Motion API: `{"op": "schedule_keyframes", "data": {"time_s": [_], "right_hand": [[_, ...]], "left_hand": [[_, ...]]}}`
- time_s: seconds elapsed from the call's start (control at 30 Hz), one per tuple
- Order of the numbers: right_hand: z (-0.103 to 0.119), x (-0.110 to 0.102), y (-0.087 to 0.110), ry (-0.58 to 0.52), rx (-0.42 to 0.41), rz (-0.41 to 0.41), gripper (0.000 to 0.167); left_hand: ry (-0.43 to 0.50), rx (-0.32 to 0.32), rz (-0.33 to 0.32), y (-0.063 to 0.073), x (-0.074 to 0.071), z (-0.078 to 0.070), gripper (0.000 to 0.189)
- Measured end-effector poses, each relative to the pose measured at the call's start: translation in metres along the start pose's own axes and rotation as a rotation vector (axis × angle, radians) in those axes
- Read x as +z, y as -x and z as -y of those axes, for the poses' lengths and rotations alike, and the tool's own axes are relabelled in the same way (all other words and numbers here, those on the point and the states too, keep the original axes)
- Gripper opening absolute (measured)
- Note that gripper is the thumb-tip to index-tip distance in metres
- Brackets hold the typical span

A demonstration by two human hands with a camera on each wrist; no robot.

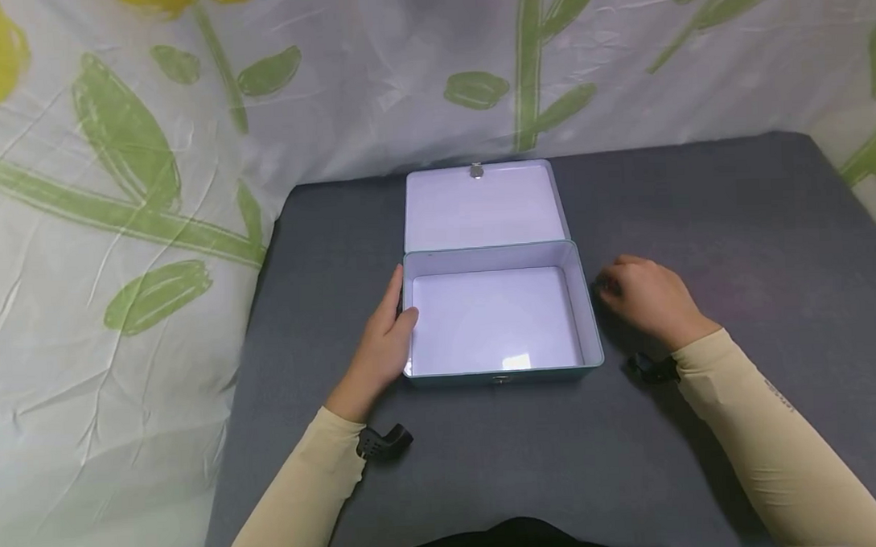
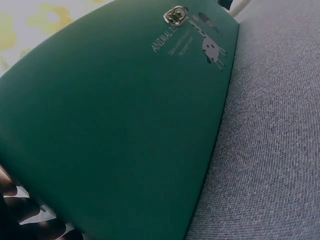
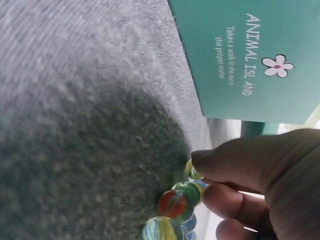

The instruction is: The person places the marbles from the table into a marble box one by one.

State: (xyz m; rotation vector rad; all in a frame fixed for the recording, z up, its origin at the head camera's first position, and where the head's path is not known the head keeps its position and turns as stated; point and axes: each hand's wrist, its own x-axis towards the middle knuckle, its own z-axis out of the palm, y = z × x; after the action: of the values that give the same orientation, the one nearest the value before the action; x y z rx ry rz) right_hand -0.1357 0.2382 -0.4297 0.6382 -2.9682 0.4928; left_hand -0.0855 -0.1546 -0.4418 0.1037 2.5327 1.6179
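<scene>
A green tin box (image 1: 503, 377) with a white inside stands with its hinged lid (image 1: 485, 207) laid back behind it. My left hand (image 1: 384, 340) grips the box's left wall, thumb over the rim and fingers outside. In the left wrist view the green front (image 2: 125, 120) shows a metal catch (image 2: 176, 16). Beside the box's right wall, my right hand (image 1: 649, 294) is low over the table with curled fingers. In the right wrist view its thumb and forefinger pinch at several coloured glass marbles (image 3: 172, 204); the fingertips partly hide them.
A grey cloth covers the table (image 1: 733, 231). A white curtain (image 1: 374, 91) with green leaves and yellow flowers hangs behind and to the left. Black wrist straps (image 1: 384, 443) sit at both wrists.
</scene>
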Motion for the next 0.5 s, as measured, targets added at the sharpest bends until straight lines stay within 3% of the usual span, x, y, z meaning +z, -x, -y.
{"op": "schedule_keyframes", "data": {"time_s": [0.33,0.5], "right_hand": [[0.002,0.002,-0.005,0.013,-0.003,0.008,0.008],[0.01,-0.011,-0.008,0.012,0.01,-0.019,0.011]], "left_hand": [[0.036,0.014,-0.025,0.002,0.0,0.005,0.067],[0.081,0.01,-0.024,0.001,0.002,0.006,0.066]]}}
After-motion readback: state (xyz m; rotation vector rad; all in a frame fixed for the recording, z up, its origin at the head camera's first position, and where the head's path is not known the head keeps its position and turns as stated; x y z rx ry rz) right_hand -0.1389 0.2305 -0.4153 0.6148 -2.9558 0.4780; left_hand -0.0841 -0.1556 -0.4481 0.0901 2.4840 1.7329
